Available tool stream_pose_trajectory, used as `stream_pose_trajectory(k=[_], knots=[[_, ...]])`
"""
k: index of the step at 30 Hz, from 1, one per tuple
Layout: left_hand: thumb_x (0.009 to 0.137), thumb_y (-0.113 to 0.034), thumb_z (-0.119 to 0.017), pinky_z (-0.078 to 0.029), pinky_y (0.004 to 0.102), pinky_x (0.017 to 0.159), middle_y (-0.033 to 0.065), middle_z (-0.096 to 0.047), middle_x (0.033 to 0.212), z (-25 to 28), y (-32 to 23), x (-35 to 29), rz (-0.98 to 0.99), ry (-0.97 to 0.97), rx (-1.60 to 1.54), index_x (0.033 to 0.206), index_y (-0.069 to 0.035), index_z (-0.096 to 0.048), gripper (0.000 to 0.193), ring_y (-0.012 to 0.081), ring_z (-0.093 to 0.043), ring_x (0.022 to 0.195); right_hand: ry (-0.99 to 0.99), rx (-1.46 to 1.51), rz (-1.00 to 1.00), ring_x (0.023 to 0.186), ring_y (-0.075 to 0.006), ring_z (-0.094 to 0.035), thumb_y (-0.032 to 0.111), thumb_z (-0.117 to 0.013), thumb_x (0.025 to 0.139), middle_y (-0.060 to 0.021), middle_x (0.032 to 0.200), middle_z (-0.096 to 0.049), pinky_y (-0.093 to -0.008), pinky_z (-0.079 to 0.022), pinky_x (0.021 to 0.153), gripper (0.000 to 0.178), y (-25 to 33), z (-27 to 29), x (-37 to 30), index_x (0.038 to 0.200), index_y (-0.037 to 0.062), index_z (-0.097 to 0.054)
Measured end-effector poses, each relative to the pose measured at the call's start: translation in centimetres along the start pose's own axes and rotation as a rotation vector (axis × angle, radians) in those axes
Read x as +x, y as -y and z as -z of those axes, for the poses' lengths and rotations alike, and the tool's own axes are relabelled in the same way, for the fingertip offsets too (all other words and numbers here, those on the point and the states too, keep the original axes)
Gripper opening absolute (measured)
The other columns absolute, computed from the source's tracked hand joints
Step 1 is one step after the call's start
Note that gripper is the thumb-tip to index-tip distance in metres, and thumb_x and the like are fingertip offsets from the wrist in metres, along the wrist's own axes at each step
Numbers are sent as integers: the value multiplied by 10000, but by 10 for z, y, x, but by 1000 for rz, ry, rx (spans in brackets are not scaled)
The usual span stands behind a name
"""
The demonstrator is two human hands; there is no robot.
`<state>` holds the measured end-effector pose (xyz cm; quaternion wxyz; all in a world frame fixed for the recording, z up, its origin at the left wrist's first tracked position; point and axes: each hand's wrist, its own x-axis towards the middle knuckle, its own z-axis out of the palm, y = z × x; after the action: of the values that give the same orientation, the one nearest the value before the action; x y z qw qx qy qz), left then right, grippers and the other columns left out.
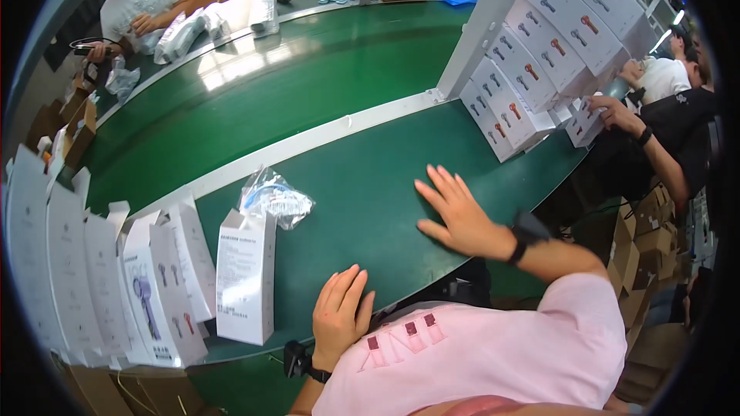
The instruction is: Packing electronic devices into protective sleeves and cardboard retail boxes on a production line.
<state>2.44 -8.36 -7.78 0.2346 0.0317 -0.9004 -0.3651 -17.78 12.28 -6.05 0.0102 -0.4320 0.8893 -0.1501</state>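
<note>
My left hand (340,312) rests at the near edge of the green table (362,208), fingers stretched out and nothing in it. To its left stands a white printed carton (245,281) with its top flap raised. Just behind that carton lies a clear plastic bag (276,199) with a blue cord and white pieces inside. My right hand (459,216) is held flat over the table on the right, fingers spread, holding nothing. Both wrists wear black bands with a small dark device.
A row of upright white cartons (158,289), some with open flaps, fills the left end. Stacked white boxes (532,54) stand at the far right beside a metal post (486,27). A co-worker's hand (617,115) touches a box there. Beyond the white rail (308,139) runs a green belt (331,69).
</note>
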Motion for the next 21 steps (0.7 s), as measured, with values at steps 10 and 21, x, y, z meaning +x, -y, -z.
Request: stream_pose_trajectory(k=[10, 21], knots=[[854, -67, -683, -433, 500, 1040, 167, -612, 1279, 3, -2, -6, 130, 13, 131, 1141, -6, -659, 294, 350, -575, 1194, -94, 42, -56, 1389, -402, -345, 295, -714, 844, -221, 1494, -388, -552, -273, 1123, 591, 1, 4, -17, 1354, 59, -532], [864, -239, -683, -411, 525, 1018, 170, -622, 1252, -14, 3, -2, 148, -72, 466, 1081, -35, -671, 298, 399, -533, 1214, -79, 77, -85, 1392, -410, -340, 333, -702, 859, -216, 1508, -364, -561, -263, 1133, 597, -1, 1, -19, 1362, 64, -527]])
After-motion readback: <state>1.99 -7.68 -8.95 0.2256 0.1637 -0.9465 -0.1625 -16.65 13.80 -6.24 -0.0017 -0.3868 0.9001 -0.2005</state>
